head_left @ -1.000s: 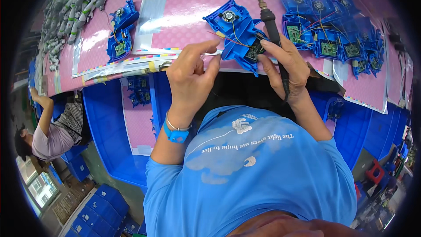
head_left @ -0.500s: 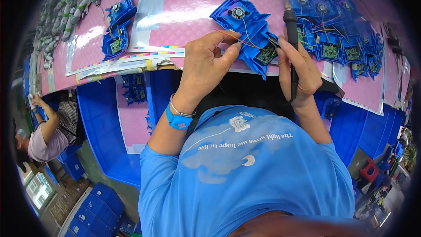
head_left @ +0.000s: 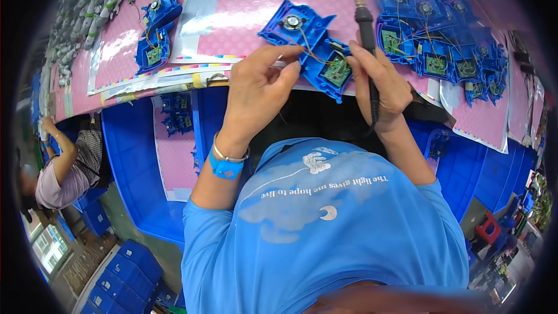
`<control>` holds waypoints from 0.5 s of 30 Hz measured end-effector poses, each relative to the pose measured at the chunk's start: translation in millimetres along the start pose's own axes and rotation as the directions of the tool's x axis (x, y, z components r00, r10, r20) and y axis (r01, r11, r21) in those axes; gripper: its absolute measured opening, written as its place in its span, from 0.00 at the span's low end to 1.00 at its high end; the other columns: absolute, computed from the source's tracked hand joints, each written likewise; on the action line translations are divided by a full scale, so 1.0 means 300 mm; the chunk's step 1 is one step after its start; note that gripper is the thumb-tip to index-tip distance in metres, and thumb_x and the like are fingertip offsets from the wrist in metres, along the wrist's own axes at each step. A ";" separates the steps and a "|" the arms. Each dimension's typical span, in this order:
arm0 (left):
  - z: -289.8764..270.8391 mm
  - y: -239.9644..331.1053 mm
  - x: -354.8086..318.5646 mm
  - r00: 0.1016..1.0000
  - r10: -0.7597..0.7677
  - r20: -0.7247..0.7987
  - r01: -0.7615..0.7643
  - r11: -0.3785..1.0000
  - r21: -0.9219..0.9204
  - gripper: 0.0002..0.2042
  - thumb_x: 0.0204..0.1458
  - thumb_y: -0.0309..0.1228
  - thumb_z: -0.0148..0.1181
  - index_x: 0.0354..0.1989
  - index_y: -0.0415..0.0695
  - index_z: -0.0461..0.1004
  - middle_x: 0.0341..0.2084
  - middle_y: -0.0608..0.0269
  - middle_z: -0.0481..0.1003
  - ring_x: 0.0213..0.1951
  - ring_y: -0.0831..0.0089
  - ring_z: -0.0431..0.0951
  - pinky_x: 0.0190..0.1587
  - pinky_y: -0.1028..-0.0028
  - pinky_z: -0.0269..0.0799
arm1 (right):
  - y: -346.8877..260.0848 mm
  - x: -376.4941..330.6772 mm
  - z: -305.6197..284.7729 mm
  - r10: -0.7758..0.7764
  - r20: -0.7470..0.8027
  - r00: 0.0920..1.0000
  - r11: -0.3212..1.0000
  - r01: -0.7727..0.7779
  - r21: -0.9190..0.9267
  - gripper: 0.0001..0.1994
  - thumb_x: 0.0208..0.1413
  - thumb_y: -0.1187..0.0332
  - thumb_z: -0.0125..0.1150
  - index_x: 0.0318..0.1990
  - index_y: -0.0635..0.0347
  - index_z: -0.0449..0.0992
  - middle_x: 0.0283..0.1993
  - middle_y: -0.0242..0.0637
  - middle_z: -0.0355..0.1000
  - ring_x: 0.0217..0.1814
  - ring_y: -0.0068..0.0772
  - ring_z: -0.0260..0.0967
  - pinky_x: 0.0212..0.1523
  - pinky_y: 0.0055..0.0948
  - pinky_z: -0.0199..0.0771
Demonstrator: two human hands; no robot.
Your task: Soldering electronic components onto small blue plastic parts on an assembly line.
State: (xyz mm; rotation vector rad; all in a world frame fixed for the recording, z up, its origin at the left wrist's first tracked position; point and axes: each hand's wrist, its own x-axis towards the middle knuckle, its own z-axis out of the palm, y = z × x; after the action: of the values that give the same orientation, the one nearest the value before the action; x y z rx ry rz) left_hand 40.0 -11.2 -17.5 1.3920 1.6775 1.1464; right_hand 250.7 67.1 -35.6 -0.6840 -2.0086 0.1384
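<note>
A blue plastic housing [head_left: 314, 28] lies tilted on the bench in front of me, with a round speaker [head_left: 292, 22] in its far part and a green circuit board [head_left: 336, 72] in its near part. Thin wires [head_left: 314, 56] run between them. My left hand [head_left: 258, 87] is at the housing's left edge, thumb and forefinger pinched around the ends of the wires; the fingers partly hide the grip. In my right hand [head_left: 381, 84] is a soldering iron [head_left: 364, 20], its tip pointing up and away. That hand's fingertips touch the housing's right edge beside the board.
Several wired blue housings [head_left: 433, 64] are grouped at the right, and another pair [head_left: 154, 46] lies left. Grey-white parts [head_left: 96, 9] are heaped at the far left. Blue bins [head_left: 136, 180] stand below the bench edge. A person [head_left: 64, 163] works at the left.
The housing and both hands have shifted left and slightly nearer to me. The soldering iron has moved left with my right hand. The circuit board now shows more fully.
</note>
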 end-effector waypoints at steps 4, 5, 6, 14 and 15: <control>-0.073 -0.023 -0.090 0.976 -0.189 -0.109 0.103 0.840 -0.533 0.18 0.64 0.26 0.61 0.62 0.40 0.76 0.37 0.72 0.71 0.29 0.88 0.65 0.30 0.83 0.62 | -0.010 -0.001 0.029 -0.063 0.029 0.998 0.992 0.060 0.115 0.18 0.50 0.86 0.72 0.50 0.67 0.80 0.46 0.55 0.82 0.46 0.45 0.84 0.45 0.32 0.83; -0.092 -0.041 -0.101 0.968 -0.210 -0.137 0.074 0.762 -0.643 0.18 0.65 0.26 0.59 0.63 0.40 0.76 0.36 0.72 0.71 0.29 0.88 0.65 0.30 0.82 0.62 | -0.015 0.009 0.031 -0.096 0.024 0.995 0.983 0.091 0.156 0.18 0.50 0.86 0.71 0.50 0.67 0.80 0.43 0.55 0.82 0.44 0.46 0.84 0.44 0.32 0.83; -0.101 -0.053 -0.108 0.959 -0.233 -0.161 0.038 0.670 -0.741 0.18 0.66 0.26 0.58 0.64 0.40 0.75 0.36 0.72 0.70 0.28 0.87 0.65 0.29 0.81 0.63 | -0.020 0.020 0.030 -0.129 0.018 0.992 0.973 0.123 0.197 0.18 0.50 0.86 0.70 0.49 0.67 0.80 0.41 0.54 0.82 0.43 0.46 0.83 0.42 0.32 0.82; -0.089 -0.030 -0.060 0.891 0.019 -0.454 -0.177 0.935 -0.308 0.22 0.60 0.19 0.64 0.64 0.44 0.76 0.32 0.70 0.77 0.30 0.85 0.74 0.29 0.83 0.71 | -0.076 0.073 -0.042 -0.041 0.111 0.993 0.858 -0.022 0.513 0.12 0.57 0.82 0.60 0.48 0.72 0.80 0.31 0.43 0.76 0.28 0.30 0.71 0.29 0.27 0.67; -0.080 -0.035 -0.044 0.866 0.092 -0.492 -0.195 0.967 -0.162 0.22 0.59 0.20 0.65 0.62 0.44 0.77 0.31 0.70 0.78 0.30 0.85 0.75 0.29 0.83 0.71 | -0.085 0.076 -0.051 0.007 0.146 0.989 0.835 -0.086 0.544 0.12 0.58 0.81 0.59 0.49 0.72 0.80 0.30 0.42 0.76 0.29 0.31 0.71 0.30 0.27 0.67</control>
State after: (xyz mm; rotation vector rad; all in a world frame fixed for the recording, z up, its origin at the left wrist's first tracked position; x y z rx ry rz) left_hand 17.0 -29.5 -18.3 1.1748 1.7320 1.8202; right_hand 244.7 54.9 -0.7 -0.3541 -1.9438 0.7828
